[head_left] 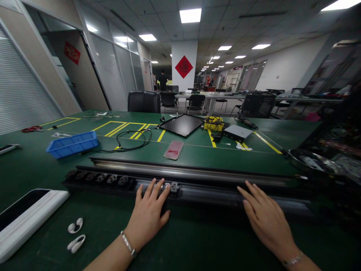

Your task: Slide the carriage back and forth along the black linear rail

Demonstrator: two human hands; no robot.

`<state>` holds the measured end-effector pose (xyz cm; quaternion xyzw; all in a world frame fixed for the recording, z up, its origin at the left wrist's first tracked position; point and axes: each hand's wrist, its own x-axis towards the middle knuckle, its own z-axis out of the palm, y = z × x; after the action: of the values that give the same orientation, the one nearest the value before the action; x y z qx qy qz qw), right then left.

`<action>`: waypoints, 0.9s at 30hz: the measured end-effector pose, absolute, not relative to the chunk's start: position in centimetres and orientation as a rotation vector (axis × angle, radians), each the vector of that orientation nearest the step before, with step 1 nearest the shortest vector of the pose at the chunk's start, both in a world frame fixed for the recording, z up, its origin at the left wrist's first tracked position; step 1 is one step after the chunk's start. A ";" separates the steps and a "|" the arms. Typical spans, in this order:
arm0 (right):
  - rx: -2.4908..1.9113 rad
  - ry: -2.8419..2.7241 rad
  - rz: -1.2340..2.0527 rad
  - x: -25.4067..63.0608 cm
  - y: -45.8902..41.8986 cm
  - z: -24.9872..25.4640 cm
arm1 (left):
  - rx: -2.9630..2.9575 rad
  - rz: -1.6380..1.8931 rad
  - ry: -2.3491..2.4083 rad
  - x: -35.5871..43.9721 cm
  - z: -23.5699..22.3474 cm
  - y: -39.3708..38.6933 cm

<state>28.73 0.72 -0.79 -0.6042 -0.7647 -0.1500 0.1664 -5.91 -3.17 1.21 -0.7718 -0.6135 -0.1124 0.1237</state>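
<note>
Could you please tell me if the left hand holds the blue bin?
No, the left hand is at the front black rail, apart from the blue bin.

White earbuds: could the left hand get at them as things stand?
Likely yes: the left hand is spread at the black rail, gripping nothing visible, and only green tabletop shows between it and the white earbuds.

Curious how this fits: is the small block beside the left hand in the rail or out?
In: the block sits inside the rail, between its long edges.
</note>
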 end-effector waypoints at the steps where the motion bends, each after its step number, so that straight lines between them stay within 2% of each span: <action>1: -1.714 -2.176 -0.422 28.7 0.7 -0.8 | -2.252 -0.331 -1.789 -5.9 1.2 -3.2; 27: -1.485 -2.353 -0.418 28.8 -0.2 -1.4 | -2.365 -0.354 -1.578 -5.6 0.8 -2.9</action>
<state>28.78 -0.18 -1.43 -0.5205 -0.8252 -0.1466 0.1632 -5.62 -2.94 0.82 -0.8177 -0.5454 -0.1224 0.1378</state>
